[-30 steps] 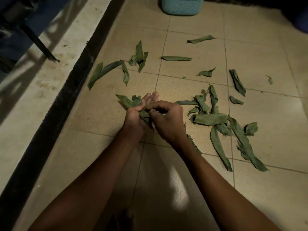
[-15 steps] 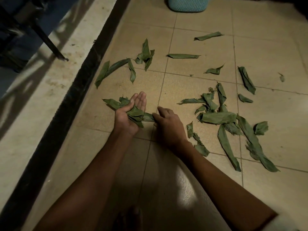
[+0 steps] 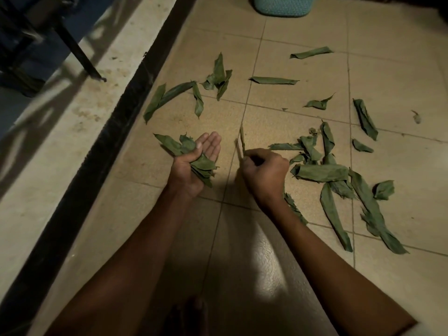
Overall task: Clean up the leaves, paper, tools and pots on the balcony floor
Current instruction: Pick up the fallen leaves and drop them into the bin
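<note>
Leaves [image 3: 320, 173] are scattered over the tiled floor [image 3: 303, 122]. A bunch [image 3: 194, 156] is held in the left hand [image 3: 194, 163], thumb pressed across it. One blurred leaf [image 3: 241, 141] is pinched in the curled right hand [image 3: 265, 172].

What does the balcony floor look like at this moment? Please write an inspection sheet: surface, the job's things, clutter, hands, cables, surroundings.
Surface: beige tiled floor, with a bright light patch near the person.
Job's things: bunch of leaves in the left hand; many loose leaves lie scattered on the tiles, mostly to the right and ahead.
Clutter: no paper, tools or pots seen.
Hands: left hand lies palm up, thumb pressing the bunch; right hand has curled fingers on a thin blurred leaf.
Cables: nothing seen.
Surroundings: teal basket at the far edge; dark strip and raised ledge on the left, with a dark metal leg.
</note>
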